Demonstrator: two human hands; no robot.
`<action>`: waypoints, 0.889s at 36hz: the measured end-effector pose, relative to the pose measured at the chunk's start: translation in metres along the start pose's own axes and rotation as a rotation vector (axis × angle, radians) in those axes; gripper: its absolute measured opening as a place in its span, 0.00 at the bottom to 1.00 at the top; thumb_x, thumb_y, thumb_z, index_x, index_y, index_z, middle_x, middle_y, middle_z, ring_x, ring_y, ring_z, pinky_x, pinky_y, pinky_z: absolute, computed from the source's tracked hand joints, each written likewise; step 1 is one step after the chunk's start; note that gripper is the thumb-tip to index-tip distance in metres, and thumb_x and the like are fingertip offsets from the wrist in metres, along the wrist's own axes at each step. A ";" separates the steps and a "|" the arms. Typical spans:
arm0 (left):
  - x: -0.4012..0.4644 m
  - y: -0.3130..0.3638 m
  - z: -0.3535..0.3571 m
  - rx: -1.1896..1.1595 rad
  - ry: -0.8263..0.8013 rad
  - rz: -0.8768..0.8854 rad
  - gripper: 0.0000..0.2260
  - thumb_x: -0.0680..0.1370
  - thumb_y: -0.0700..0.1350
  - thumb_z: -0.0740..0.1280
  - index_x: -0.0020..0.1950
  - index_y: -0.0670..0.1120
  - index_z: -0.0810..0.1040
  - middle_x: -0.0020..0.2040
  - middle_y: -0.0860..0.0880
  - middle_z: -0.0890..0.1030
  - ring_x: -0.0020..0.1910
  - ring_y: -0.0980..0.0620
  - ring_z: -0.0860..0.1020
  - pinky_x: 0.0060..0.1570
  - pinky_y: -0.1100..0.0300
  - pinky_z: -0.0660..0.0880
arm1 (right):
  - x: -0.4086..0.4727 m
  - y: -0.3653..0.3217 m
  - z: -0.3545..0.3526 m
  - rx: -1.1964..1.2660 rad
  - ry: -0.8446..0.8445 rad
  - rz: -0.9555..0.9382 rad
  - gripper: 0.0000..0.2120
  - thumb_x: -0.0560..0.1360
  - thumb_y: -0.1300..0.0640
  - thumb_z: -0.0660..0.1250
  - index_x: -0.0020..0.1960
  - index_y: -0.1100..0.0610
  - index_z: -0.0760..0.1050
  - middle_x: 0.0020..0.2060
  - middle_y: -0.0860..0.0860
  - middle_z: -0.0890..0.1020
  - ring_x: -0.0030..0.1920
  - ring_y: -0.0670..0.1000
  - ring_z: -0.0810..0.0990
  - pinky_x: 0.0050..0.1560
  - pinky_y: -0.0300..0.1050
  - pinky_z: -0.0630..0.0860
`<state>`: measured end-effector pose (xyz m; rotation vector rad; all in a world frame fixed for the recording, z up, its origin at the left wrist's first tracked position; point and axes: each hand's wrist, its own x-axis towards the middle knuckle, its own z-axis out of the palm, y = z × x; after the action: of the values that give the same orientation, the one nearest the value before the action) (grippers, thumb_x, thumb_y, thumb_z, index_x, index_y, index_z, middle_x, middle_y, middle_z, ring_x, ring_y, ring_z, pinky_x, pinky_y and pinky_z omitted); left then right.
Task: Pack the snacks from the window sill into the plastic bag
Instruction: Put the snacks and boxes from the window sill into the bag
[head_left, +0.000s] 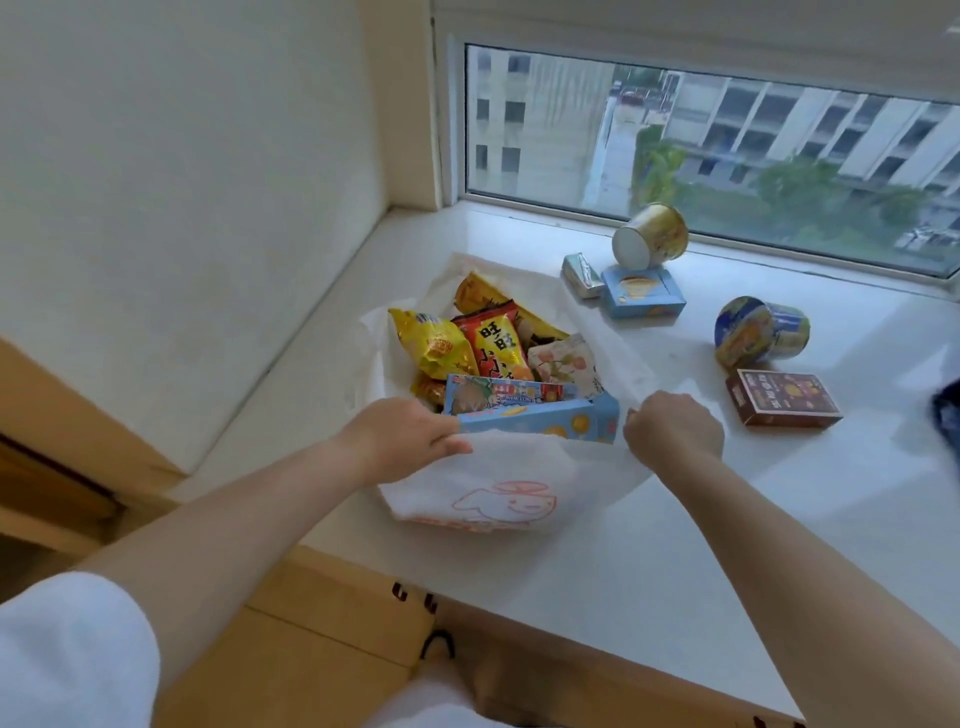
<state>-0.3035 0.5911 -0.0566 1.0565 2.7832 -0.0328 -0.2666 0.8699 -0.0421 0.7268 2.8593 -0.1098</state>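
A white stone sill (649, 519) fills the middle and runs toward 3 o'clock, meeting a plain cream wall (182, 208) at 9 o'clock. At 1 o'clock a window (701, 145) with a pale frame lets in soft daylight and looks down on grey buildings (810, 124) and green trees (795, 187). Light wood panelling (322, 649) lies below the sill at 6 o'clock.

White sill (597, 561) (bag (498, 483), cups (649, 236), boxes (782, 397))
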 end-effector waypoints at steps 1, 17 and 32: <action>0.000 -0.002 0.001 -0.038 -0.033 -0.037 0.21 0.80 0.60 0.51 0.52 0.47 0.75 0.40 0.49 0.75 0.38 0.51 0.70 0.30 0.58 0.61 | 0.001 -0.004 0.001 -0.023 -0.008 -0.008 0.11 0.76 0.57 0.59 0.55 0.59 0.76 0.50 0.55 0.80 0.48 0.57 0.78 0.40 0.43 0.69; 0.102 -0.128 0.005 -0.410 0.296 -0.749 0.15 0.77 0.46 0.60 0.64 0.49 0.73 0.63 0.46 0.71 0.63 0.46 0.69 0.57 0.51 0.71 | 0.081 -0.103 0.005 -0.019 0.159 -0.095 0.15 0.78 0.48 0.57 0.58 0.58 0.68 0.52 0.54 0.76 0.50 0.58 0.78 0.39 0.44 0.67; 0.120 -0.159 0.007 -0.717 0.294 -0.963 0.16 0.82 0.41 0.50 0.59 0.36 0.74 0.61 0.36 0.75 0.61 0.38 0.73 0.56 0.53 0.69 | 0.126 -0.107 0.015 0.359 0.130 0.223 0.13 0.79 0.60 0.52 0.53 0.61 0.75 0.52 0.60 0.78 0.50 0.59 0.75 0.45 0.47 0.67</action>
<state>-0.4957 0.5502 -0.0885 -0.4824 2.8401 0.9609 -0.4239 0.8330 -0.0797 1.1529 2.8859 -0.5738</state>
